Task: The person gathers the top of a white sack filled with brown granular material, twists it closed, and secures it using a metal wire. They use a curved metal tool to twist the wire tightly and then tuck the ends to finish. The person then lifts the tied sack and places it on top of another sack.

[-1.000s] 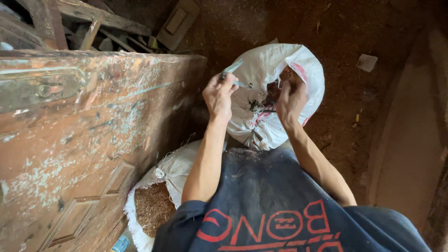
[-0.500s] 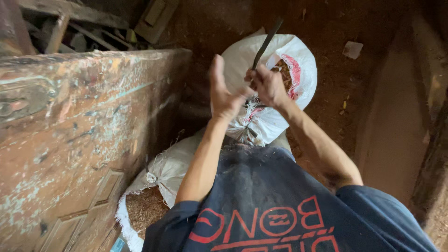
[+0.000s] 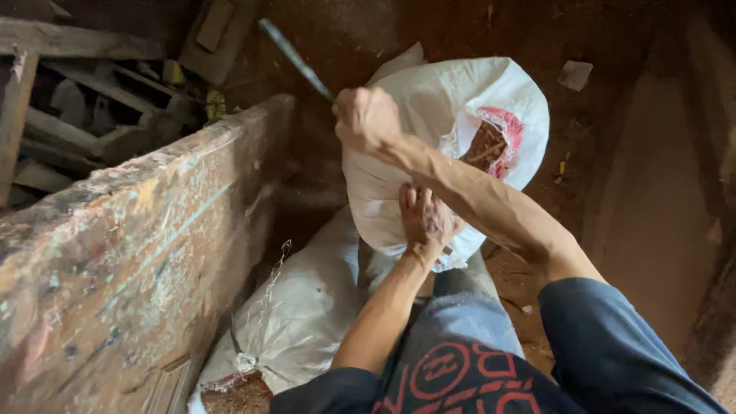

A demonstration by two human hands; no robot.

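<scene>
Right hand (image 3: 368, 119) has swung up and left, fist clamped on a thin rod (image 3: 295, 57); left hand (image 3: 425, 222) now presses the white sack (image 3: 429, 123) upright on the dirt floor (image 3: 644, 215).

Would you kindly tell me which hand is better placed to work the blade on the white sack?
The right hand, probably: it grips the long thin blade raised above the white sack. The left hand presses against the sack's lower side, steadying it.
</scene>
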